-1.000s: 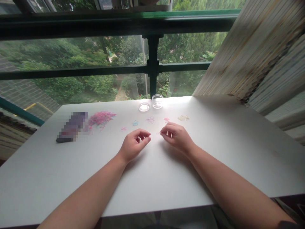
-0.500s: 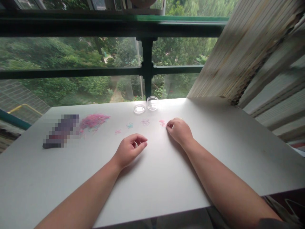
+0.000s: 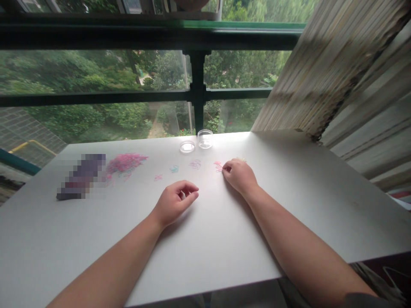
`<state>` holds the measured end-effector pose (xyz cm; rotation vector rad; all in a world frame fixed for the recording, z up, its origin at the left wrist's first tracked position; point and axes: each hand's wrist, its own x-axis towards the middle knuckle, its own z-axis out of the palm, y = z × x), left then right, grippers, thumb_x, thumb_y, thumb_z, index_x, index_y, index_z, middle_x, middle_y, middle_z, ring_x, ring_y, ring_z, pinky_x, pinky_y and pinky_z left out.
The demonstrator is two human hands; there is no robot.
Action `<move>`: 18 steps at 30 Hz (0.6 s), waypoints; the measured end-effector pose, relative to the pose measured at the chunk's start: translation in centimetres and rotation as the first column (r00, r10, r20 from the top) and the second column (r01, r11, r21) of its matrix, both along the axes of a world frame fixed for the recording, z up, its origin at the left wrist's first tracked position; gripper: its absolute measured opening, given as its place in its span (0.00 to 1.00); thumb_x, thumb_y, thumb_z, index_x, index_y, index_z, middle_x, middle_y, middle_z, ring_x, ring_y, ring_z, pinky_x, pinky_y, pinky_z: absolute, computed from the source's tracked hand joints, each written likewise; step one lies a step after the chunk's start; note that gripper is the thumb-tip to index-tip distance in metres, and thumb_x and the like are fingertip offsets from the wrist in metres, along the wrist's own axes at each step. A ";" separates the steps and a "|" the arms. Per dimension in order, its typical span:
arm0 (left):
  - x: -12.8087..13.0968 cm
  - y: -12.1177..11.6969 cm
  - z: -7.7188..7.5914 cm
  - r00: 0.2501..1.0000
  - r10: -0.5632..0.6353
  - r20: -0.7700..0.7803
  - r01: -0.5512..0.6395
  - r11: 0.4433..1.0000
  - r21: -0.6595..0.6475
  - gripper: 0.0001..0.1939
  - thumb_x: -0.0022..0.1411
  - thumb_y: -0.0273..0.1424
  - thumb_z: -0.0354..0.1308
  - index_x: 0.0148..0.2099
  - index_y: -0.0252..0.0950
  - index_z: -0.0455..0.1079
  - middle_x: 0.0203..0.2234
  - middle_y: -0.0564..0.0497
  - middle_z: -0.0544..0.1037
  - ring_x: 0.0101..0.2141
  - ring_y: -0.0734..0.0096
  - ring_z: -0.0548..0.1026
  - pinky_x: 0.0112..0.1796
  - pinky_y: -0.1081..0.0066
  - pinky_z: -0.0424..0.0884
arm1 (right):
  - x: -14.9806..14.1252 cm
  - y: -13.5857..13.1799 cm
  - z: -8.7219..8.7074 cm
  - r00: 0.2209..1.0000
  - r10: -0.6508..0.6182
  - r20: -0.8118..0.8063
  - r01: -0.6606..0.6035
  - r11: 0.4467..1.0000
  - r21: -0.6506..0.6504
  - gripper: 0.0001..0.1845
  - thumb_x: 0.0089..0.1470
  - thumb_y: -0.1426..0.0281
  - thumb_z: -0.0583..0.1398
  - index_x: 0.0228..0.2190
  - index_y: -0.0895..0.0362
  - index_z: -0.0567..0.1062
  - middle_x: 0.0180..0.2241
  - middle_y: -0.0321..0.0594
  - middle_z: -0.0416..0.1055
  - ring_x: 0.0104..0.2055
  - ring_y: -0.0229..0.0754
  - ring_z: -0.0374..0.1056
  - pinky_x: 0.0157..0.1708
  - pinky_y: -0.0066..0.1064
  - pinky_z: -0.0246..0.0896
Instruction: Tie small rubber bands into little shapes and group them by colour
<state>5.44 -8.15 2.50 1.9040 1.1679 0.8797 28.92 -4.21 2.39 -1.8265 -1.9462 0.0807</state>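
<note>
My right hand [image 3: 239, 173] is closed in a pinch at the edge of a small group of red-pink rubber bands [image 3: 218, 165]. A thin band seems to run into its fingertips. Pale yellowish bands [image 3: 241, 159] show just behind that hand, partly hidden by it. My left hand [image 3: 177, 200] rests on its side on the white table [image 3: 205, 248], fingers curved, thumb apart from them, nothing between. Beyond it lie small groups of pink bands [image 3: 158, 177], teal bands [image 3: 174, 169] and purple bands [image 3: 195, 164].
A large heap of mostly pink bands [image 3: 126, 164] lies at the left, beside a pixelated dark object [image 3: 81, 177]. At the table's far edge stand a clear round container [image 3: 205, 139] and a clear shallow lid or dish [image 3: 187, 147]. A window and a curtain [image 3: 289, 77] border the table.
My right hand has shifted slightly left, its fingertips now meeting the red-pink bands. More of the pale bands behind it shows. My left hand stays put.
</note>
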 end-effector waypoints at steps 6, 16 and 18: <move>0.1 -0.1 0.1 1.000 0.007 -0.011 -0.008 1.000 -0.011 0.09 0.56 0.36 0.57 0.36 0.36 0.72 0.25 0.51 0.73 0.24 0.76 0.67 0.26 0.75 0.64 | -0.4 -0.6 0.5 0.995 0.088 -0.051 -0.087 0.996 0.021 0.07 0.48 0.74 0.57 0.24 0.56 0.75 0.28 0.40 0.71 0.31 0.40 0.64 0.31 0.29 0.55; 0.6 -0.3 0.2 1.000 0.028 -0.007 -0.028 0.999 0.019 0.13 0.53 0.36 0.60 0.40 0.36 0.72 0.31 0.49 0.77 0.26 0.75 0.71 0.27 0.75 0.67 | -4.1 -4.4 0.6 0.816 0.483 -0.318 -0.490 0.869 0.063 0.05 0.46 0.77 0.58 0.23 0.57 0.72 0.23 0.35 0.66 0.24 0.34 0.60 0.25 0.25 0.54; 0.6 -0.2 0.2 0.999 -0.011 -0.031 0.011 1.000 0.015 0.09 0.55 0.35 0.58 0.37 0.36 0.73 0.30 0.50 0.77 0.27 0.74 0.71 0.27 0.75 0.67 | -4.3 -4.6 0.6 0.798 0.497 -0.340 -0.509 0.859 0.059 0.05 0.46 0.77 0.58 0.23 0.57 0.72 0.23 0.35 0.65 0.24 0.34 0.60 0.25 0.25 0.55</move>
